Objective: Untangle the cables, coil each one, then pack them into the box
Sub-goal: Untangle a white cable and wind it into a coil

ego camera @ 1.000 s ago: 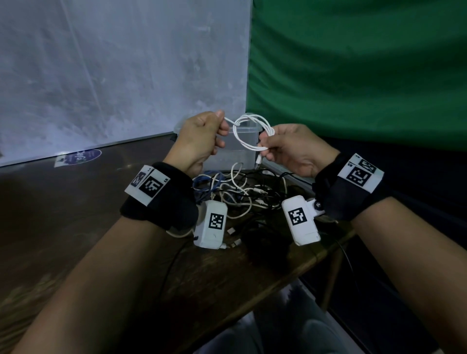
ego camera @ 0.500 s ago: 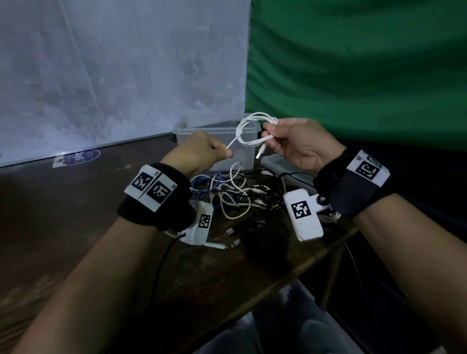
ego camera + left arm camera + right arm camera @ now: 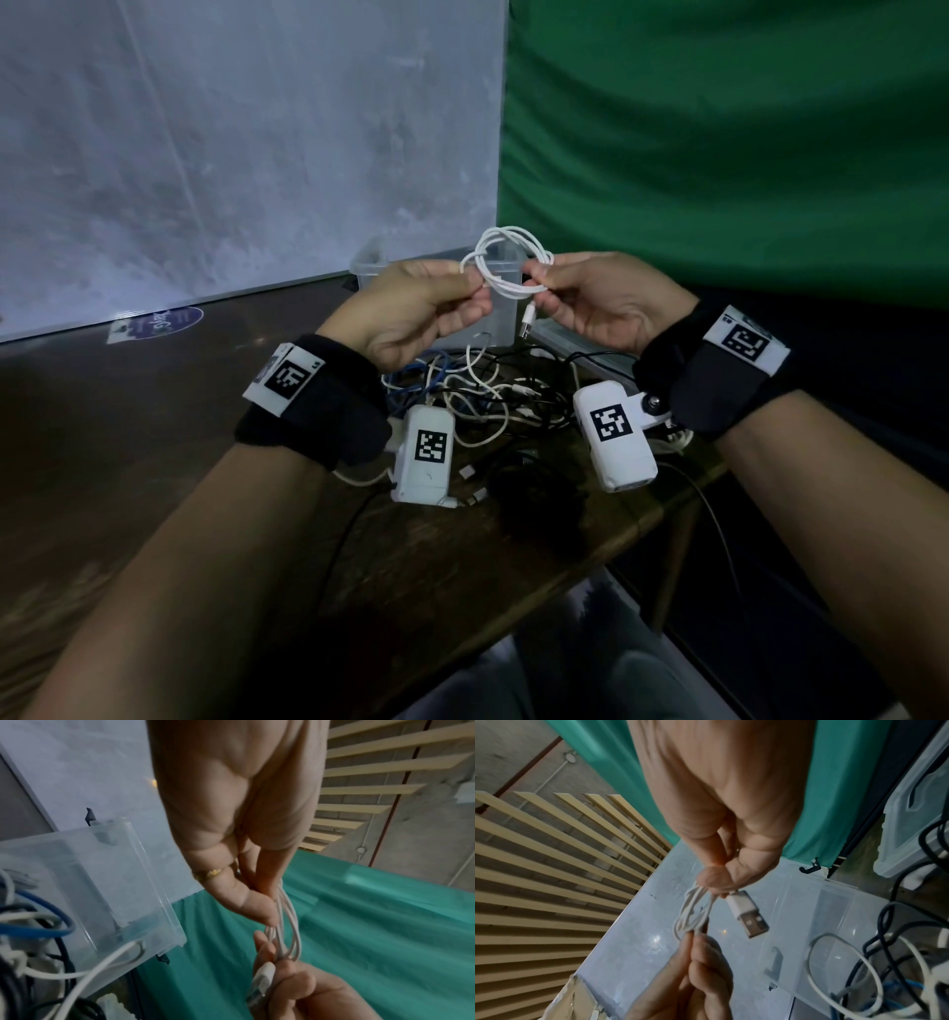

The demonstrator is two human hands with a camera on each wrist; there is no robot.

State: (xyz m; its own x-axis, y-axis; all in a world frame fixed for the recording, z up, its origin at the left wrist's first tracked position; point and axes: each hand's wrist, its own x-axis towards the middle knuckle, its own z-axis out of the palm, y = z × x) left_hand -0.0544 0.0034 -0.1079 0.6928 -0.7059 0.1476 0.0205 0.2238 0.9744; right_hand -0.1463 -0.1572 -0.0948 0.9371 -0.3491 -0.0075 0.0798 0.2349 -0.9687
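Held a small white cable (image 3: 506, 267), wound into a few loops, up in the air between both hands, just in front of the clear box (image 3: 500, 321). Left hand (image 3: 416, 313) pinched one side of the coil with curled fingers (image 3: 253, 908); right hand (image 3: 601, 303) pinched the other side, thumb and fingers (image 3: 714, 880) closed on the strands. Left the USB plug (image 3: 748, 915) dangling free below the right hand's grip. Kept the coil clear of the worktop (image 3: 154, 437). Lay beneath the hands, beside the box: a tangle of cables (image 3: 482, 401), white, blue and black, probably still knotted together, though too dim to be sure. Stood the box open-topped at the worktop's far edge.
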